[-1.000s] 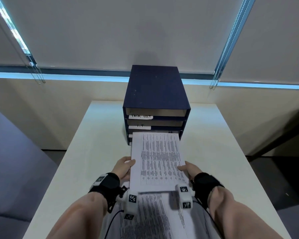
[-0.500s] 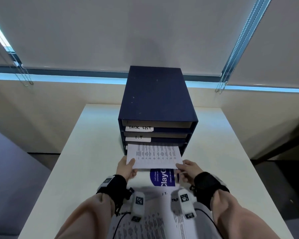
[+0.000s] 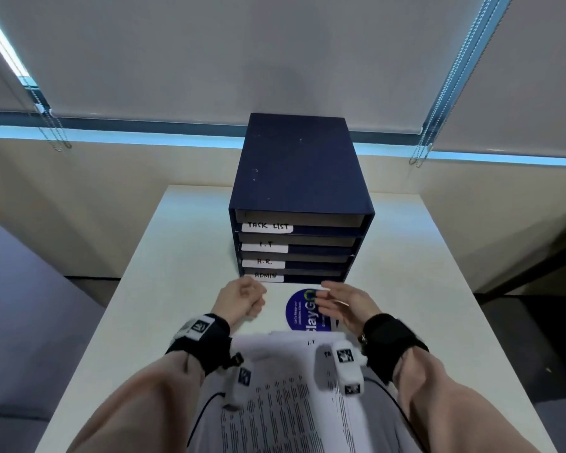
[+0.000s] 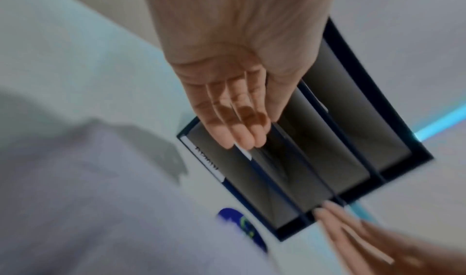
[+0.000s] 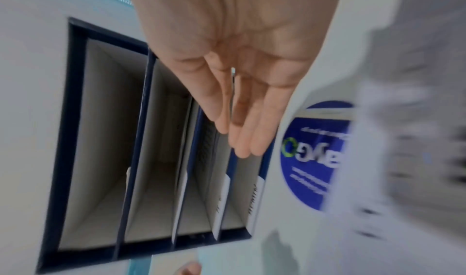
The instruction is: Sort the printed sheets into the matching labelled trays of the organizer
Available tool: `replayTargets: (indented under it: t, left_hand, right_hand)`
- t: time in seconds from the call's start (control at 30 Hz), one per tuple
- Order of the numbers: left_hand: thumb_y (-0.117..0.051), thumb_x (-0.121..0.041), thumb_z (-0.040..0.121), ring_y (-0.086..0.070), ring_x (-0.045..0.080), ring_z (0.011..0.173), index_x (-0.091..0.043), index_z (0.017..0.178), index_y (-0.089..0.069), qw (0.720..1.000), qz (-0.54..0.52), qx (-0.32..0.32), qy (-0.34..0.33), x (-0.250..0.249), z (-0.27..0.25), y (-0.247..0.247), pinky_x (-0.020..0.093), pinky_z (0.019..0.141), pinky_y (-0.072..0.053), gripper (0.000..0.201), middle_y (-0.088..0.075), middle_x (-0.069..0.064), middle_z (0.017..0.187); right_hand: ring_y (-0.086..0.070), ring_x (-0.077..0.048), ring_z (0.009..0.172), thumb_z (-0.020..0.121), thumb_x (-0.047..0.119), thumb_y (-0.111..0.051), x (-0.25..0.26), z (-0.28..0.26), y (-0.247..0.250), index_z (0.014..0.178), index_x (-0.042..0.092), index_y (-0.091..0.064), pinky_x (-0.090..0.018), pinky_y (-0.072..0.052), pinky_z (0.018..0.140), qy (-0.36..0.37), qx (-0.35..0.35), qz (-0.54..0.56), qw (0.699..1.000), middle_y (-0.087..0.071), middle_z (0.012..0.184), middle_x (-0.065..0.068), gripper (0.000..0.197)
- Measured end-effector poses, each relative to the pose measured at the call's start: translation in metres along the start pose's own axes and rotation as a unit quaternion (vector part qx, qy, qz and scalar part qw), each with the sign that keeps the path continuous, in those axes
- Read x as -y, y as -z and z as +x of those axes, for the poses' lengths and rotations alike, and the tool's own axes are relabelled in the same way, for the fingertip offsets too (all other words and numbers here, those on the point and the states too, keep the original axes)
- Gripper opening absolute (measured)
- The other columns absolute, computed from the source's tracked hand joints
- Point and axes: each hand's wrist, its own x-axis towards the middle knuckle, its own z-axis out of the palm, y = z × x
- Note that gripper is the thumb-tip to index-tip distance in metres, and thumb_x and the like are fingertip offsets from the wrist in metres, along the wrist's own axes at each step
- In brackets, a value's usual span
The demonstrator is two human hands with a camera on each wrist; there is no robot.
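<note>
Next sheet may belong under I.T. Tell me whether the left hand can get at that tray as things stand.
Probably yes. The left hand holds nothing and hovers just before the organizer; the I.T tray has an open front with nothing blocking it.

Evenly lit, soft daylight from bright strips under the window blinds [image 3: 275, 60]. Faint shadows on the pale surface [image 3: 177, 256]. Wide-angle bending toward head-view edges. Wrist views motion-blurred, worst on the printed sheets [image 5: 416, 159]; hands [image 4: 237, 91] near, soft-edged.
</note>
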Motion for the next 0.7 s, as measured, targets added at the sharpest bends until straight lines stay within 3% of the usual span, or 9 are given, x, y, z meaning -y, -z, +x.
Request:
replayTargets:
  t: [0.1,0.2,0.27,0.37,0.43,0.5,0.57,0.63,0.7]
  left_hand:
    - [-0.064,-0.032,0.087,-0.052,0.008,0.052,-0.018,0.072,-0.057,0.975,0.212,0.04,-0.051,0.03,-0.035,0.005,0.018,0.054,-0.044,0.022,-0.061,-0.002,0.064]
    - [-0.055,-0.047,0.085,-0.051,0.009,0.074,-0.028,0.083,-0.051,0.866,0.483,0.066,-0.108,0.063,-0.058,0.014,0.021,0.064,-0.037,0.02,-0.053,-0.01,0.082]
    - [-0.051,-0.05,0.087,-0.047,0.012,0.083,-0.026,0.098,-0.05,0.828,0.545,0.063,-0.117,0.081,-0.069,0.02,0.024,0.069,-0.036,0.026,-0.046,-0.009,0.092]
    - [-0.052,-0.051,0.085,-0.042,0.012,0.084,-0.024,0.11,-0.048,0.815,0.571,0.045,-0.09,0.096,-0.085,0.027,0.025,0.07,-0.039,0.037,-0.038,-0.008,0.099]
    - [-0.053,-0.046,0.086,-0.046,0.013,0.084,-0.025,0.107,-0.049,0.806,0.586,0.05,-0.067,0.095,-0.091,0.028,0.025,0.071,-0.041,0.03,-0.046,-0.007,0.102]
    - [-0.055,-0.036,0.087,-0.056,0.016,0.086,-0.03,0.088,-0.05,0.829,0.553,0.052,-0.064,0.085,-0.094,0.031,0.026,0.069,-0.041,0.007,-0.056,-0.007,0.095]
    - [-0.06,-0.029,0.085,-0.06,0.016,0.084,-0.032,0.076,-0.051,0.898,0.433,0.042,-0.065,0.077,-0.092,0.035,0.025,0.068,-0.041,0.014,-0.063,-0.005,0.087]
    - [-0.067,-0.02,0.085,-0.059,0.011,0.072,-0.017,0.079,-0.058,0.977,0.2,0.025,-0.073,0.06,-0.096,0.036,0.02,0.063,-0.042,0.011,-0.062,0.0,0.079]
    - [-0.065,-0.009,0.088,-0.059,0.006,0.061,-0.004,0.086,-0.059,0.998,0.025,0.018,-0.046,0.044,-0.099,0.03,0.013,0.056,-0.045,0.008,-0.062,0.002,0.072]
  right_hand:
    - [-0.066,-0.027,0.072,0.096,0.005,-0.049,-0.039,-0.032,0.02,0.101,0.0,-0.063,-0.035,-0.059,0.066,-0.016,0.002,-0.054,0.998,-0.066,0.088,-0.018,0.015]
    - [-0.059,-0.021,0.057,0.094,0.004,-0.052,-0.079,-0.053,0.036,0.089,0.005,-0.061,-0.029,-0.049,0.056,-0.049,-0.011,-0.15,0.987,-0.062,0.073,-0.013,0.01]
    - [-0.053,-0.014,0.046,0.089,0.001,-0.057,-0.103,-0.06,0.039,0.087,0.007,-0.059,-0.023,-0.043,0.048,-0.052,-0.035,-0.214,0.975,-0.058,0.063,-0.008,0.007]
    - [-0.044,-0.018,0.039,0.079,0.002,-0.068,-0.129,-0.074,0.038,0.089,0.008,-0.056,-0.024,-0.04,0.042,-0.054,-0.046,-0.28,0.957,-0.053,0.051,-0.007,0.017]
    - [-0.046,-0.02,0.043,0.077,0.007,-0.071,-0.134,-0.084,0.035,0.093,0.01,-0.053,-0.025,-0.041,0.045,-0.048,-0.036,-0.326,0.943,-0.053,0.053,-0.004,0.024]
    - [-0.049,-0.019,0.053,0.077,0.009,-0.072,-0.133,-0.091,0.033,0.098,0.012,-0.051,-0.024,-0.04,0.052,-0.038,-0.032,-0.353,0.934,-0.053,0.064,-0.002,0.03]
    - [-0.05,-0.019,0.063,0.073,0.01,-0.076,-0.127,-0.094,0.033,0.109,0.012,-0.05,-0.026,-0.041,0.059,-0.025,-0.043,-0.341,0.939,-0.05,0.077,-0.005,0.045]
    - [-0.052,-0.021,0.077,0.072,0.007,-0.079,-0.123,-0.092,0.036,0.12,0.01,-0.048,-0.025,-0.042,0.061,-0.008,-0.053,-0.315,0.947,-0.047,0.093,-0.009,0.057]
    - [-0.056,-0.027,0.096,0.077,0.001,-0.075,-0.117,-0.097,0.036,0.121,0.003,-0.05,-0.02,-0.046,0.062,-0.016,-0.032,-0.265,0.964,-0.046,0.105,-0.013,0.051]
